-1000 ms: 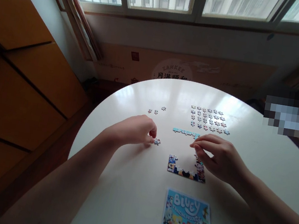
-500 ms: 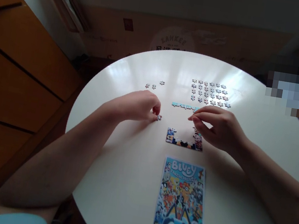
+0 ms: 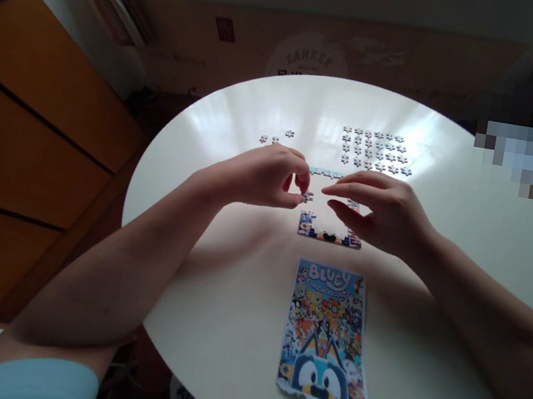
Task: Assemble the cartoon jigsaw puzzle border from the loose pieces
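Note:
Between the thumb and fingertips of my left hand [image 3: 275, 177] is a small jigsaw piece [image 3: 308, 197], at the left side of a partly built puzzle frame [image 3: 328, 238]. The frame's bottom edge and lower corners are joined, and a light-blue top strip [image 3: 326, 172] lies farther back. My right hand [image 3: 377, 203] hovers over the frame's right side with thumb and fingers apart and nothing seen between them. It hides part of the right edge and of the top strip. Nearer to me lies a torn-edged picture sheet [image 3: 325, 337] reading "Bluey".
Loose jigsaw pieces [image 3: 377, 151] lie in rows at the back right of the round white table [image 3: 214, 272]. A few more pieces [image 3: 290, 134] lie behind my left hand. Wooden panels [image 3: 28, 135] stand to the left.
My left hand has moved right with the jigsaw piece, from bare table to the frame's left side. My right thumb and fingers have spread farther apart. The view has tilted slightly.

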Motion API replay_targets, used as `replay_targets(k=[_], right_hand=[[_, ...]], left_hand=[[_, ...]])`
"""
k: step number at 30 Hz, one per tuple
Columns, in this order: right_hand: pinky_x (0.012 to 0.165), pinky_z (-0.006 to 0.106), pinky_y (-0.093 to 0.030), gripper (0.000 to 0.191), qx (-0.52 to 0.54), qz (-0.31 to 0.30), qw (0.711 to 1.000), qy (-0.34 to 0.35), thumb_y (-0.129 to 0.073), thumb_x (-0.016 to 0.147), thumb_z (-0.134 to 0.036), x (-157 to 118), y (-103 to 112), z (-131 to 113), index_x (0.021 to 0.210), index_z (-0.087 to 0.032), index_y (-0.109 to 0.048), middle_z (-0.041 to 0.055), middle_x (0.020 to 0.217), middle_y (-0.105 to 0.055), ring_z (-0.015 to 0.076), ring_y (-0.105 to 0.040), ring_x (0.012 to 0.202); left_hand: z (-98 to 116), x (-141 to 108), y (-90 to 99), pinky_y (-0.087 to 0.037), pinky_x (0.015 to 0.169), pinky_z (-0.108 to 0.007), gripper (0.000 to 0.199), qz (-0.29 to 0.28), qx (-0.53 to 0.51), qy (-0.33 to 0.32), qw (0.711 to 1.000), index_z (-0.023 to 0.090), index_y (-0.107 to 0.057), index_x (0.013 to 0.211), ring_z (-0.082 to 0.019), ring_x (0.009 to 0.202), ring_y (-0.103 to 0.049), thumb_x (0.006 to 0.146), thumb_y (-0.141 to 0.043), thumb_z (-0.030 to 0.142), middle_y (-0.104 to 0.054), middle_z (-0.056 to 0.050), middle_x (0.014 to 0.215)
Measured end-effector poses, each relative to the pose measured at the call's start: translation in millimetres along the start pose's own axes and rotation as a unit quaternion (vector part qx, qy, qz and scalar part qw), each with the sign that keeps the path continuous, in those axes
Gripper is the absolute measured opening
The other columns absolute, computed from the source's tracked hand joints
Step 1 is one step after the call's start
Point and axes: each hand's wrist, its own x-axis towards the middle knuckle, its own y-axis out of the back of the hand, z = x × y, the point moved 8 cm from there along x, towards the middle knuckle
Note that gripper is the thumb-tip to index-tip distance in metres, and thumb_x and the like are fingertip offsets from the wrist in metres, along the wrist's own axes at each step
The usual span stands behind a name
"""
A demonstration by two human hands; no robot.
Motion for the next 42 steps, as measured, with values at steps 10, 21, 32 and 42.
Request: replay_targets(k=[10,21,32,42], right_hand=[[0.071,0.033,-0.059,0.013,0.043,0.014,0.998,0.051,-0.068,0.09,-0.021,4.6,-4.2,-14.8,0.101,-0.024,-0.075,0.0046,0.095,-0.076,0.0191,-0.072,0.084],[0.071,0.033,-0.06,0.009,0.073,0.007,0.997,0.032,-0.07,0.089,-0.021,3.6,-7.1,-10.9,0.095,-0.023,-0.076,0.0046,0.094,-0.078,0.0192,-0.073,0.084],[0.07,0.035,-0.06,0.008,0.065,0.015,0.998,0.015,-0.069,0.09,-0.023,3.9,-6.2,-9.0,0.093,-0.024,-0.076,0.004,0.092,-0.078,0.0196,-0.073,0.081],[0.068,0.034,-0.06,0.008,0.055,0.042,0.997,0.018,-0.07,0.089,-0.024,4.0,-0.8,-10.6,0.092,-0.026,-0.077,0.0036,0.09,-0.078,0.0198,-0.073,0.079]], left_hand=[[12.8,1.4,-4.0,-0.049,0.068,-0.026,0.009,0.018,-0.03,-0.049,0.998,0.02,-0.072,0.085,-0.014,0.071,-0.065,0.079,-0.066,0.021,-0.07,-0.002,0.083],[15.6,1.2,-3.7,-0.049,0.067,-0.027,0.008,0.024,-0.022,-0.053,0.998,0.02,-0.071,0.084,-0.014,0.071,-0.064,0.079,-0.065,0.021,-0.069,-0.002,0.082],[17.4,2.0,-1.7,-0.048,0.069,-0.028,0.007,0.029,0.001,-0.052,0.998,0.02,-0.071,0.085,-0.014,0.072,-0.064,0.08,-0.065,0.021,-0.068,-0.002,0.084],[14.7,1.8,-0.4,-0.049,0.072,-0.029,0.01,0.023,-0.006,-0.044,0.999,0.021,-0.072,0.089,-0.015,0.075,-0.066,0.082,-0.067,0.025,-0.07,-0.002,0.089]])
